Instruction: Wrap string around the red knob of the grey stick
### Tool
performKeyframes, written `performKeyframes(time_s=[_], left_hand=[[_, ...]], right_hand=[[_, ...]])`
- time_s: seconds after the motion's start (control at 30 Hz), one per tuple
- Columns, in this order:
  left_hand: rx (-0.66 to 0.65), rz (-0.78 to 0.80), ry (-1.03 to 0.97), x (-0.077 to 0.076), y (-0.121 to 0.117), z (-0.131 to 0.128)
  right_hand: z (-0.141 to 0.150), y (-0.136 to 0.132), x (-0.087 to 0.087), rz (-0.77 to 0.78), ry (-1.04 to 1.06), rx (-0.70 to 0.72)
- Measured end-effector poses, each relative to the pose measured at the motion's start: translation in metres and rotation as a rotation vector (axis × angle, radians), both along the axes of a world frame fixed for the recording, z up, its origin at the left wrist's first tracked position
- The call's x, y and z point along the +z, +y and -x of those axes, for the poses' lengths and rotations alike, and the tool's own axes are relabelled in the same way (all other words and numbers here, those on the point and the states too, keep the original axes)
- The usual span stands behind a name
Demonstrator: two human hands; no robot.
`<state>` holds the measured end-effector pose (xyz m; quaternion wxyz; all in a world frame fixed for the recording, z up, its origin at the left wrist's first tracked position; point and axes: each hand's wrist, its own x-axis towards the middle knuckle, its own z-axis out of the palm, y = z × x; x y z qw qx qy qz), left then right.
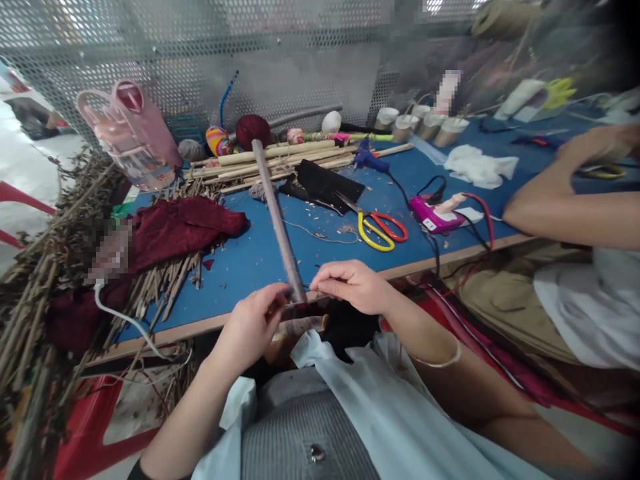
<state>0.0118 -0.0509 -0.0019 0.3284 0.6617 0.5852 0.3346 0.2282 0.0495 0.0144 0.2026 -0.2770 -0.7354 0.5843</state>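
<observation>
A long grey rod (pixel 278 223) lies across the blue table, its near end at the front edge between my hands. My left hand (pixel 255 323) is closed with its fingertips together, just left of that end. On the other side, my right hand (pixel 353 283) pinches thumb against forefinger, close to the rod. A thin dark strand seems to show by the fingertips, too small to name. Something dark red shows at the rod's near end. Beyond my right hand lie scissors (pixel 379 230) with a yellow and a red handle, their blades by a black cloth (pixel 325 183).
Dark red fabric (pixel 183 230) and dry stalks (pixel 150 287) cover the left side. Wooden sticks, a maroon yarn ball (pixel 253 132) and a blue glue gun (pixel 369 157) lie behind. A purple power strip (pixel 436 215) with cables sits right, near another person's arm (pixel 565 207).
</observation>
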Motion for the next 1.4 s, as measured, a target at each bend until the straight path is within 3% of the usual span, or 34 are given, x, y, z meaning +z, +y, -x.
performKeyframes(time_s=[0.07, 0.13, 0.27, 0.33, 0.5, 0.67, 0.83, 1.07, 1.23, 1.4], left_hand=[[0.048, -0.115, 0.102, -0.004, 0.000, -0.004], [0.101, -0.202, 0.202, -0.009, -0.001, -0.008], [0.199, -0.322, 0.314, -0.017, -0.005, -0.015], [0.225, -0.395, 0.322, -0.021, -0.009, -0.018], [0.259, -0.562, 0.267, -0.032, -0.015, -0.025], [0.336, -0.551, 0.157, -0.041, -0.017, -0.030], [0.410, -0.437, 0.005, -0.043, -0.019, -0.035], [0.451, -0.309, -0.258, -0.043, -0.022, -0.038], [0.451, -0.294, -0.314, -0.044, -0.019, -0.037], [0.443, -0.250, -0.288, -0.042, -0.018, -0.037]], right_hand=[[0.002, -0.006, 0.002, -0.218, 0.002, -0.038], [0.009, -0.011, 0.004, -0.315, 0.018, -0.051], [0.024, -0.021, 0.003, -0.185, -0.026, -0.077], [0.031, -0.022, -0.001, -0.234, -0.056, -0.118], [0.038, -0.022, -0.010, -0.642, -0.094, -0.093], [0.037, -0.028, -0.007, -0.887, -0.357, -0.041], [0.033, -0.034, -0.001, -0.848, -0.373, 0.056], [0.034, -0.033, 0.001, -0.722, -0.344, 0.031], [0.037, -0.035, 0.009, -0.708, -0.403, 0.059], [0.037, -0.035, 0.006, -0.728, -0.390, 0.046]])
